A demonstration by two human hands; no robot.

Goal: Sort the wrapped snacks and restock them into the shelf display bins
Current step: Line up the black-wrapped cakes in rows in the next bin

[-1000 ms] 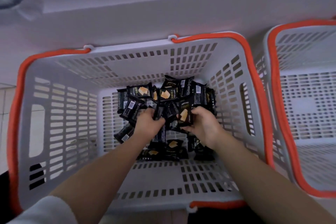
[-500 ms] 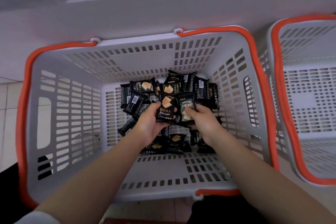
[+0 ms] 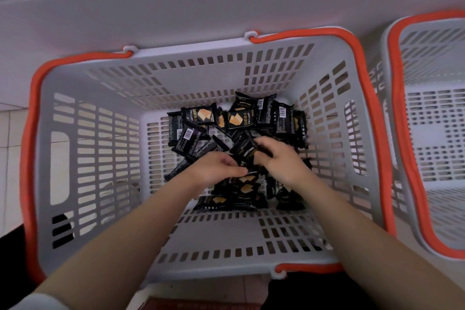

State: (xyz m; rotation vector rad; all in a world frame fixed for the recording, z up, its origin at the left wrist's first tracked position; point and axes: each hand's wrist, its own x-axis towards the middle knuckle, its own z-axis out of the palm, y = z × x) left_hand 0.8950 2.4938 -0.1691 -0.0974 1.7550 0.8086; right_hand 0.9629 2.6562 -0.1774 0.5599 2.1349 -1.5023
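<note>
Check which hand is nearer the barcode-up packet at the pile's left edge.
Left. The left hand sits just below and right of the barcode-up packet, gripping packets in the basket. The right hand is farther right, across the pile.

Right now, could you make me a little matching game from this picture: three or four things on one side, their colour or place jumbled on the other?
Things:
1. snack packets
2. basket handle
3. second basket
4. basket wall

Descriptions:
A. orange
B. grey, slotted
C. black, heaped at the basket's bottom
D. off to the right

Pairs: 1-C, 2-A, 3-D, 4-B
</note>
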